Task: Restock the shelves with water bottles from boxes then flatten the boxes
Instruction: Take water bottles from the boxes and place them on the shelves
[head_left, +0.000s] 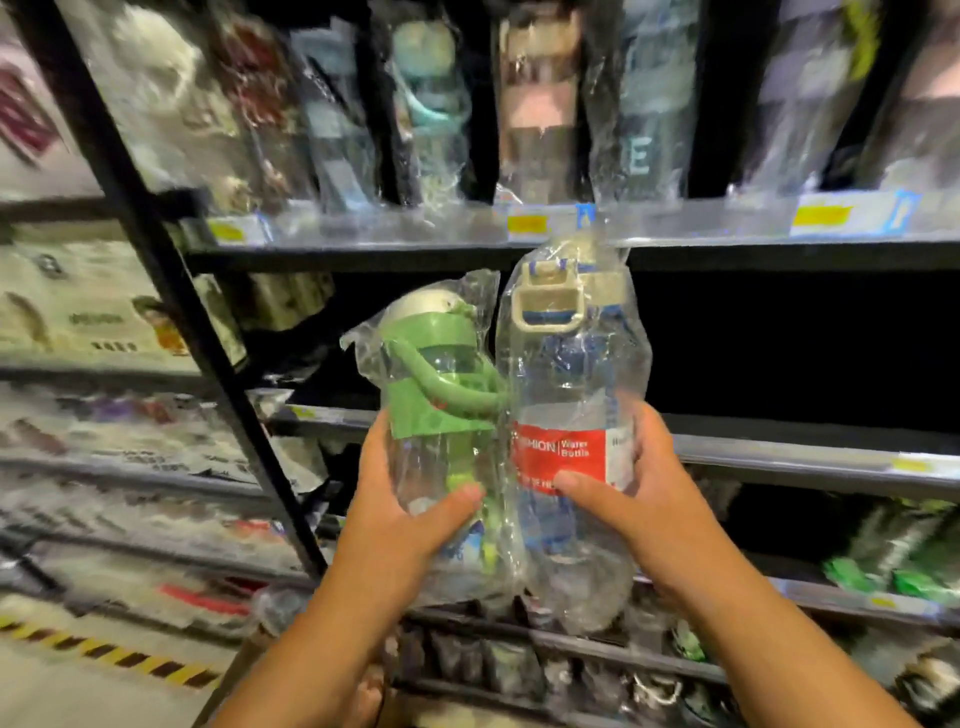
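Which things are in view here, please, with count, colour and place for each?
Bagged clear plastic water bottle with green lid: one, green and clear, centre, before the dark middle shelf.
Bagged clear plastic water bottle with cream-and-blue lid and red label: one, right of the first.
Bagged bottles on the upper shelf: several, mixed colours, blurred.
Yellow price tags: several, shelf edges.
Black metal upright: one, left.
Left hand: grips green-lidded bottle.
Right hand: grips red-labelled bottle.

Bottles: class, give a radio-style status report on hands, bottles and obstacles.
Status: left grip holds green-lidded bottle, right grip holds red-labelled bottle. Both in plastic wrap, side by side. Shelf beyond, nothing between.
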